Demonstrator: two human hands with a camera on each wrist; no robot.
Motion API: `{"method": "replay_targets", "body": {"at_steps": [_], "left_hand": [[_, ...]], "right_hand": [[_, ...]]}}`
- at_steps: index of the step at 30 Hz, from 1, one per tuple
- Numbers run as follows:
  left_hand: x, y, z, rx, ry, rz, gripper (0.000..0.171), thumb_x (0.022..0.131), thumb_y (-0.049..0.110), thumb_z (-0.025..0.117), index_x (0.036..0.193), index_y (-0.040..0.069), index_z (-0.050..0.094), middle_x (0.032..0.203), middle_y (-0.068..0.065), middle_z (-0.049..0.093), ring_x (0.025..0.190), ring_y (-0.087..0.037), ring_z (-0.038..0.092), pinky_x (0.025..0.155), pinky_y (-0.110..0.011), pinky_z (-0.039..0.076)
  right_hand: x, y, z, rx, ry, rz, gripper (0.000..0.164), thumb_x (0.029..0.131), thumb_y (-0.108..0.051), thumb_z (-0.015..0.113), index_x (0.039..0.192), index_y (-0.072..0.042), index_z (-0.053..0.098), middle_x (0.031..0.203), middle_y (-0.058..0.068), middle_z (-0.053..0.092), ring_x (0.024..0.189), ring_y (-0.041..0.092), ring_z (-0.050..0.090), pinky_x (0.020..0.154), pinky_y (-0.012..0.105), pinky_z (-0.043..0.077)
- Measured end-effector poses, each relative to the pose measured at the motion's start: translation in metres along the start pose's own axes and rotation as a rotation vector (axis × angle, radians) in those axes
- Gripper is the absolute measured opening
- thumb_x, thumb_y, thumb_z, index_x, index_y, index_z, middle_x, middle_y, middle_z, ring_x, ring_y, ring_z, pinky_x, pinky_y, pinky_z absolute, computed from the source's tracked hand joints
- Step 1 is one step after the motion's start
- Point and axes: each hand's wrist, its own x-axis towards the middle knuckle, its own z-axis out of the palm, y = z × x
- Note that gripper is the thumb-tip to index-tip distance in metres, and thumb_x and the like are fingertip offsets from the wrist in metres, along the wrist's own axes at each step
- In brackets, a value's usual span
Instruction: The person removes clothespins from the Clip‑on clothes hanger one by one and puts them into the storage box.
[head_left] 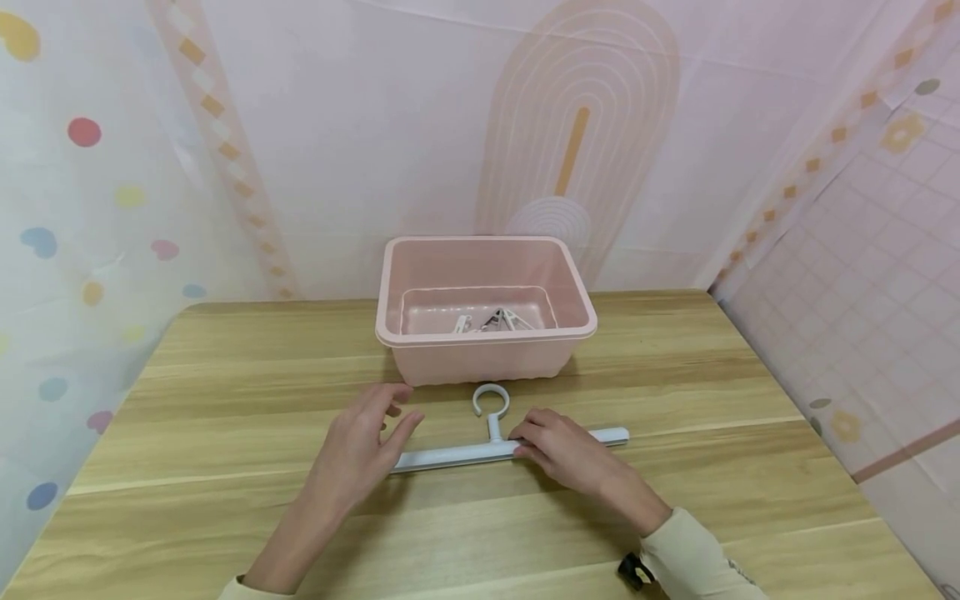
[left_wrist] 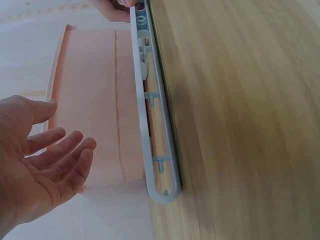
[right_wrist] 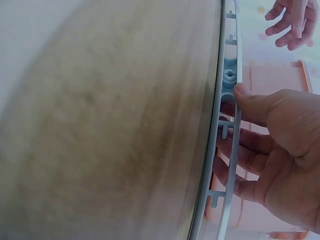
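Note:
A pale blue clothes hanger [head_left: 450,455] with a C-shaped hook [head_left: 491,402] lies across the wooden table, its hook toward the basket. My right hand [head_left: 566,450] grips its bar just right of the hook's stem. In the right wrist view the thumb [right_wrist: 252,104] presses the near rail while the other fingers reach behind the bar. My left hand [head_left: 358,442] hovers by the hanger's left end, fingers loosely bent and holding nothing. The left wrist view shows a gap between that hand and the hanger's hollow, ribbed underside [left_wrist: 162,198].
Behind the hanger stands a pink plastic basket [head_left: 480,360] with several small clips [head_left: 461,323] on its floor. A patterned cloth [head_left: 360,125] hangs behind the table [head_left: 262,358]. Near my right sleeve [head_left: 693,557] is a small black object [head_left: 635,572].

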Motion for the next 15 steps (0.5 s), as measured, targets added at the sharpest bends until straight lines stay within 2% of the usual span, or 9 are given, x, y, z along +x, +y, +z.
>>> {"method": "replay_targets", "body": {"at_steps": [5, 11, 15], "left_hand": [[0.000, -0.001, 0.000, 0.014, -0.003, 0.000, 0.027, 0.089, 0.014, 0.076, 0.113, 0.005, 0.067, 0.109, -0.009, 0.072, 0.091, -0.023, 0.070, 0.072, -0.034, 0.059], [-0.001, -0.003, -0.004, 0.049, -0.007, -0.001, 0.028, 0.090, 0.015, 0.075, 0.114, 0.005, 0.066, 0.111, -0.010, 0.073, 0.093, -0.025, 0.071, 0.073, -0.038, 0.059], [-0.002, -0.005, -0.010, 0.076, 0.007, -0.001, 0.029, 0.090, 0.017, 0.076, 0.115, 0.005, 0.066, 0.111, -0.010, 0.073, 0.094, -0.027, 0.071, 0.075, -0.040, 0.060]], "right_hand": [[0.000, 0.001, -0.001, 0.000, 0.036, -0.013, 0.017, 0.098, -0.023, 0.065, 0.109, -0.012, 0.073, 0.099, -0.002, 0.069, 0.088, 0.010, 0.063, 0.081, 0.028, 0.055], [-0.004, 0.001, -0.010, -0.015, 0.135, -0.016, 0.016, 0.097, -0.019, 0.067, 0.108, -0.010, 0.073, 0.104, 0.000, 0.069, 0.097, 0.014, 0.066, 0.089, 0.034, 0.056], [-0.009, 0.002, -0.024, -0.005, 0.214, 0.023, 0.019, 0.097, -0.019, 0.067, 0.112, -0.010, 0.072, 0.109, 0.001, 0.069, 0.100, 0.015, 0.067, 0.090, 0.034, 0.057]]}}
